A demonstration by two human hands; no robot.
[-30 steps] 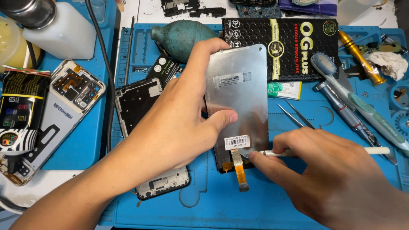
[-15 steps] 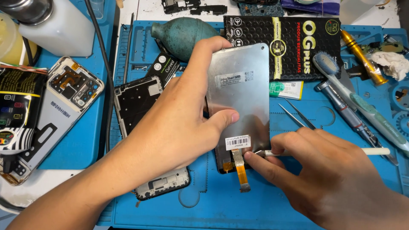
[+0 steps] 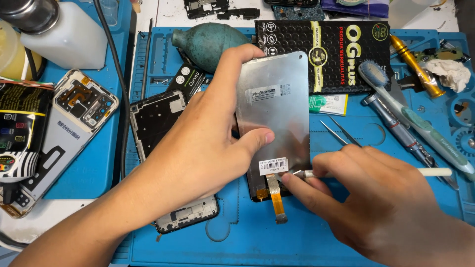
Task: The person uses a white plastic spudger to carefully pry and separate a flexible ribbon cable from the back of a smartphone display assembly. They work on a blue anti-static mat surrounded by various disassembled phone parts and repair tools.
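The left hand (image 3: 198,148) gripped a phone screen panel (image 3: 274,113), silver back up, with the thumb across its lower part and the fingers curled over its top edge, holding it over the blue work mat (image 3: 237,232). An orange ribbon cable (image 3: 276,198) hung from the panel's lower edge. The right hand (image 3: 376,198) pinched a thin white stick (image 3: 430,172), whose tip met the panel's bottom edge just beside the barcode sticker (image 3: 273,166). A black phone frame (image 3: 163,123) lay under the left hand, tweezers (image 3: 341,131) just right of the panel.
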